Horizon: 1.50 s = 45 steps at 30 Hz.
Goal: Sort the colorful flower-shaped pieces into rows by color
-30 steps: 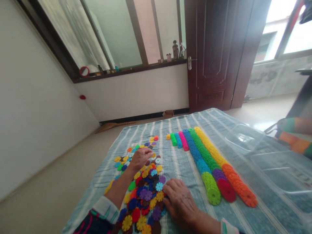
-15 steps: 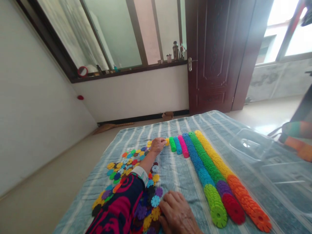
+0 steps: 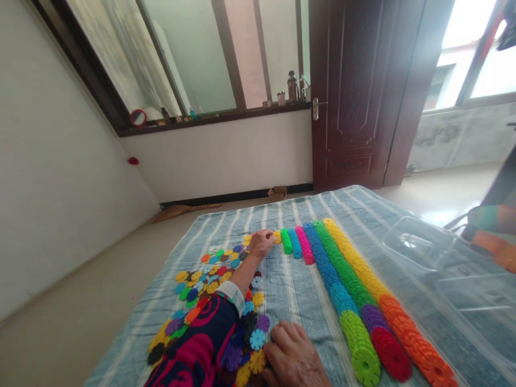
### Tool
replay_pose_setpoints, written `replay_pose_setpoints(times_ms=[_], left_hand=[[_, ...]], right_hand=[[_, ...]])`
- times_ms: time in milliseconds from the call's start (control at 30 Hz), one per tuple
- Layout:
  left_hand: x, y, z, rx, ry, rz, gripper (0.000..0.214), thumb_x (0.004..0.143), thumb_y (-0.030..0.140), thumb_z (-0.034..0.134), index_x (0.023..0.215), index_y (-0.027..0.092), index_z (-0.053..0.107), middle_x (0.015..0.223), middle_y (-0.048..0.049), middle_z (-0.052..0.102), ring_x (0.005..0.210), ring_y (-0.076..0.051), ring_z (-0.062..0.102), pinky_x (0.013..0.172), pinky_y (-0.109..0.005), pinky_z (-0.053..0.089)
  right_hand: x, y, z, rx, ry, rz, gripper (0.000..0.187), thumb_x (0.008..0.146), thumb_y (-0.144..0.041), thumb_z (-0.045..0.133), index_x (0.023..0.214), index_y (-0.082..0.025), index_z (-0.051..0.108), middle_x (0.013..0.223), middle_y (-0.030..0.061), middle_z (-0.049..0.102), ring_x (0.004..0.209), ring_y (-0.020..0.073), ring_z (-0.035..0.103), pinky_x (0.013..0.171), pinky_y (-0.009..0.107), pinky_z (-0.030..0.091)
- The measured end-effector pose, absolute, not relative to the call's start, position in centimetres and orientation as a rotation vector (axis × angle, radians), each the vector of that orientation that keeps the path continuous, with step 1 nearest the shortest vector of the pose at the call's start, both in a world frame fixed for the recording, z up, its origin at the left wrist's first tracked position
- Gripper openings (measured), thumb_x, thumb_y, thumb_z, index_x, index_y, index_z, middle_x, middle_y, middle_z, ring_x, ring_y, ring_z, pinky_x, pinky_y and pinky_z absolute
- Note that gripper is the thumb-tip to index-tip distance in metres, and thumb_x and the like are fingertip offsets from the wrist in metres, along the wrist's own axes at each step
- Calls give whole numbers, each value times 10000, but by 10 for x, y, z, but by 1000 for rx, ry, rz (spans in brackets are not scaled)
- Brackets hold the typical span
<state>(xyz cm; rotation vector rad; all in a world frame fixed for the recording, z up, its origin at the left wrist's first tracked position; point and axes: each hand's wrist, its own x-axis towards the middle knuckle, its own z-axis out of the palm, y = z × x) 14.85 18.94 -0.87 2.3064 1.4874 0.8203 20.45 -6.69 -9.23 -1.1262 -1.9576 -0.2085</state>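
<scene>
Whether the left hand [image 3: 262, 244] grips the yellow disc [image 3: 278, 236] is too small to tell. The sleeve [image 3: 199, 346] hides some loose discs [image 3: 209, 274]. The bottom edge crops the right hand [image 3: 297, 355] and orange row [image 3: 419, 341]; the orange-green cloth [image 3: 489, 242] is blurred.

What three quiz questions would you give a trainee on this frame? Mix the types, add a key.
1. Multiple choice: which hand is at the yellow discs beside the short green row?
A) right
B) left
C) both
2. True or false: at the near end, the red discs lie between the lime discs and the orange discs.
3. Fill in: the short pink row lies between the short light-blue row and a long row whose far end is ____.

Key: 1. B, the left hand. 2. True. 3. blue.
</scene>
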Motion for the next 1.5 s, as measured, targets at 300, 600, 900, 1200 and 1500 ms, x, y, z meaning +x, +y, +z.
replay_pose_setpoints(times_ms=[300,600,900,1200,1500], left_hand=[[151,177,-9,2390,1529,771,30,687,166,660,716,162,651,729,-9,624,721,-154,549,683,-265,384],[154,179,-8,2418,1569,740,60,698,156,615,651,170,580,689,-1,581,696,-147,520,653,-269,348],[156,183,-7,2409,1600,722,29,685,168,632,658,179,625,671,8,605,703,-146,546,651,-241,362],[148,176,-4,2425,1526,709,36,702,179,627,697,175,662,697,9,638,708,-142,577,685,-238,408],[94,144,11,2407,1516,679,159,692,196,594,764,221,734,882,-24,752,900,-215,672,865,-293,487]], right_hand=[[201,-59,-104,-1092,-1932,-314,354,770,-536,712,766,-224,545,745,15,559,730,206,511,594,321,394],[199,-54,-113,-1099,-1965,-344,371,772,-577,690,750,-225,573,728,22,551,719,204,502,566,315,395],[199,-53,-112,-1099,-2016,-319,341,778,-541,695,748,-219,588,716,27,553,714,209,509,559,324,403],[199,-54,-104,-1099,-1981,-309,311,767,-493,718,749,-225,561,727,14,562,706,204,524,551,315,404],[204,-74,-72,-1198,-1948,-107,256,757,-366,748,753,-218,539,780,9,593,774,212,545,687,348,439]])
